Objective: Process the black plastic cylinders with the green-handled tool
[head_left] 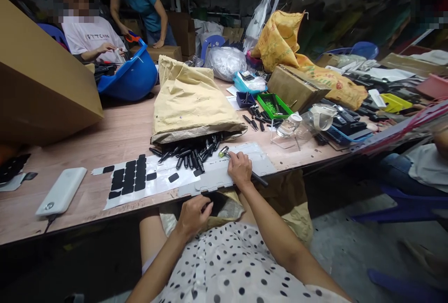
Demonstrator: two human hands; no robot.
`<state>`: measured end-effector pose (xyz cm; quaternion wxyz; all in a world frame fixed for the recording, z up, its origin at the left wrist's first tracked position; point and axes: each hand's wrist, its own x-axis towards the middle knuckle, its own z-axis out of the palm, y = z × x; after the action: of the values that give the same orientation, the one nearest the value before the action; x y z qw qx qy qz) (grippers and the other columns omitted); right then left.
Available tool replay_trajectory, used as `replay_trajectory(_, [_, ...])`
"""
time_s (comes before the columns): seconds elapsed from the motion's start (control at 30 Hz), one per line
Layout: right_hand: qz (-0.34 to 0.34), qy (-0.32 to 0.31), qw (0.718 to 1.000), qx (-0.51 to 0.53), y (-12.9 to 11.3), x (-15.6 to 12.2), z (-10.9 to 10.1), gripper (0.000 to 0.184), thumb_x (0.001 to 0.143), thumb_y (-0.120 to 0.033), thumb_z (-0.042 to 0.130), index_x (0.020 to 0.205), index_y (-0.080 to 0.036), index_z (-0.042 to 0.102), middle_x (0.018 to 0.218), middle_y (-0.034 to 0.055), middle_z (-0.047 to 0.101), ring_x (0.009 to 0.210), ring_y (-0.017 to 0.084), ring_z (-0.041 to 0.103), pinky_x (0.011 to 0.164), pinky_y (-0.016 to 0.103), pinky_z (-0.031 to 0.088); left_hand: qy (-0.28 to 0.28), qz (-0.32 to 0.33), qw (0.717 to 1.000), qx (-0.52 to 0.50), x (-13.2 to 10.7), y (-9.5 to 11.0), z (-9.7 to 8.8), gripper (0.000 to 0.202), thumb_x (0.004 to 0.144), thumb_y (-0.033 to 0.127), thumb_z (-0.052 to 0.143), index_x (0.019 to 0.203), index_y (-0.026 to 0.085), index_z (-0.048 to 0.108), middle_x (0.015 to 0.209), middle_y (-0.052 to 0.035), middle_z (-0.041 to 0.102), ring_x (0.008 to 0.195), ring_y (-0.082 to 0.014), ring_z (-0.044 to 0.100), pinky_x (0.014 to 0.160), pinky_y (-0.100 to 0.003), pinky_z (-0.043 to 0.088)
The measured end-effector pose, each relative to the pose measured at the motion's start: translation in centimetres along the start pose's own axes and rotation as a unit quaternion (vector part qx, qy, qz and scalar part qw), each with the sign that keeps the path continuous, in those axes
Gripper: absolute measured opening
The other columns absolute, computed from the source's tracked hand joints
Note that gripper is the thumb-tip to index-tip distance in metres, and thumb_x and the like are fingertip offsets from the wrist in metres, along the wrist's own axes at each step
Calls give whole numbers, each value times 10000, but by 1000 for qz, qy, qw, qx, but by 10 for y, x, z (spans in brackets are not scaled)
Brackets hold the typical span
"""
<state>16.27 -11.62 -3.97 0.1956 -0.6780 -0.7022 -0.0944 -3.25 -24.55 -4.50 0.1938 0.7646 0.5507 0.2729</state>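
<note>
My right hand (240, 168) is closed around a small hammer (259, 179) at the table's front edge. The hammer's head, metal with a yellowish-green face, points away to the left, and its black handle sticks out to the right under my hand. Beneath it lies a flat grey-white board (257, 157). My left hand (194, 213) hovers just below the table edge above my lap, fingers curled; whether anything is in them is hidden. Black pen-like tubes (191, 156) spill from a beige sack (189, 100) beyond my hands. Left of them is a white sheet (154, 192) with rounded black pads (129, 177).
A white power bank (62, 191) and a large cardboard box (45, 79) occupy the left side. A blue basin (131, 76), green tray (275, 106), clear jug (290, 124) and carton (297, 86) stand farther back. Two people work across the table; another sits at right.
</note>
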Motion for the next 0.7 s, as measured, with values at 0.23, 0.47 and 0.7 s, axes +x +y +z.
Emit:
replay_trajectory(0.23, [1, -5, 1000, 7, -1, 0, -1, 306, 930, -187, 526, 1179, -245, 694, 945, 82, 577, 902, 242, 447, 722, 330, 292, 229, -124, 966, 8, 78, -15, -26, 164, 871, 307, 565, 821, 216, 692, 768, -33, 650, 714, -185, 622, 702, -303, 510])
replay_trajectory(0.47, [-2, -8, 1000, 17, -1, 0, 0, 313, 927, -185, 536, 1194, -245, 688, 961, 87, 574, 911, 242, 448, 724, 330, 290, 204, -260, 940, 87, 118, -24, -24, 186, 767, 328, 652, 909, 219, 704, 956, -76, 636, 843, -264, 648, 681, -353, 496])
replay_trajectory(0.7, [5, -7, 1000, 17, -3, 0, -1, 312, 918, -170, 542, 1176, -245, 700, 946, 81, 579, 907, 241, 451, 729, 326, 287, 209, -225, 945, 112, 113, -14, -25, 152, 802, 230, 599, 941, 213, 660, 975, -86, 659, 947, -288, 639, 777, -375, 492])
